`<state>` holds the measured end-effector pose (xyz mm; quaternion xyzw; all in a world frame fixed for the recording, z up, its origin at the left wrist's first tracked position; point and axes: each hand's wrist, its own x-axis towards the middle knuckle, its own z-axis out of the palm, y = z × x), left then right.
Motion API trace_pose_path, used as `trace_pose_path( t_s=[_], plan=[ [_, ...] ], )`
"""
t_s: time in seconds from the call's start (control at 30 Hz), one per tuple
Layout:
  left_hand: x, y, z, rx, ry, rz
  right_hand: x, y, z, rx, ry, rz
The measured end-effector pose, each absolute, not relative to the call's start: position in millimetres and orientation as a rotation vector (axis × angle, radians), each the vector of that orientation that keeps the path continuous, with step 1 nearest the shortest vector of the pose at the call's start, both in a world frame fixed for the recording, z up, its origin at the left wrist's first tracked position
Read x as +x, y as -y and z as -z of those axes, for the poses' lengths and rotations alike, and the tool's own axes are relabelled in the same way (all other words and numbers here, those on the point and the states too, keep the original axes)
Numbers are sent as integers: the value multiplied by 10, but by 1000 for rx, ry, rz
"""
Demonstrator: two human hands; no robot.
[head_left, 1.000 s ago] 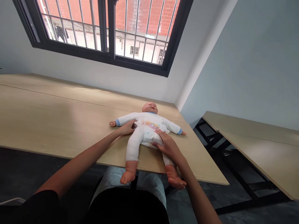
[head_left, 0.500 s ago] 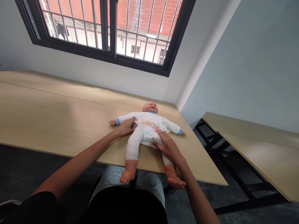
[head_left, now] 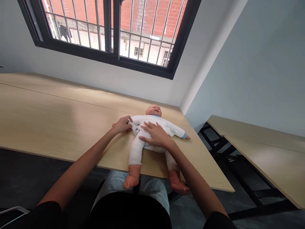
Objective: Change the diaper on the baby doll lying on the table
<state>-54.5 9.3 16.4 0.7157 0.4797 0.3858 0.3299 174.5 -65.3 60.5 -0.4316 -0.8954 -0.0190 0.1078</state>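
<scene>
A baby doll [head_left: 156,111] in white clothes with blue cuffs lies on its back on the wooden table [head_left: 59,117], its bare feet hanging past the front edge. Around its hips is a white diaper [head_left: 136,129], largely covered by my hands. At the doll's side, on the left of the picture, my left hand [head_left: 122,124] pinches the diaper's white side edge and pulls it outward. My right hand [head_left: 156,135] rests on the doll's belly with fingers spread, pressing on the front of the diaper. The doll's hand beside my left hand is mostly hidden.
Behind the table is a wall with a dark-framed, barred window [head_left: 114,54]. To the right, past a gap, stands a second wooden table [head_left: 262,143] on black metal legs. My lap is just under the near table edge.
My left hand has moved outward and slightly up, drawing the diaper's side edge out. My right hand has shifted left across the doll's belly, from the opposite hip.
</scene>
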Motion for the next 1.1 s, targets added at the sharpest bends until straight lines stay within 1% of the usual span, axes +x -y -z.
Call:
trace_pose_path(
  t_s=[0.17,0.37,0.5,0.63,0.73,0.8,0.93,1.1],
  plan=[
    [-615,-57,-276,1773,-1149,-983,1567,440,-495,-1459,2665,0],
    [-529,93,-425,1695,-981,-972,1582,343,-390,-1695,2489,81],
    [-242,153,-529,1830,-898,-958,1461,323,-374,-1792,2475,68],
    [45,134,-598,1985,-902,-999,1402,265,-398,-1718,2466,-43],
    [125,85,-555,1868,-791,-974,1492,267,-423,-1530,2377,-220],
    [126,51,-497,1785,-702,-964,1591,324,-418,-1444,2211,-280],
    [117,22,-424,1764,-682,-1074,1777,494,-352,-1446,1903,-151],
    [215,59,-416,1876,-668,-1030,1816,544,-291,-1474,1991,-180]
  ],
)
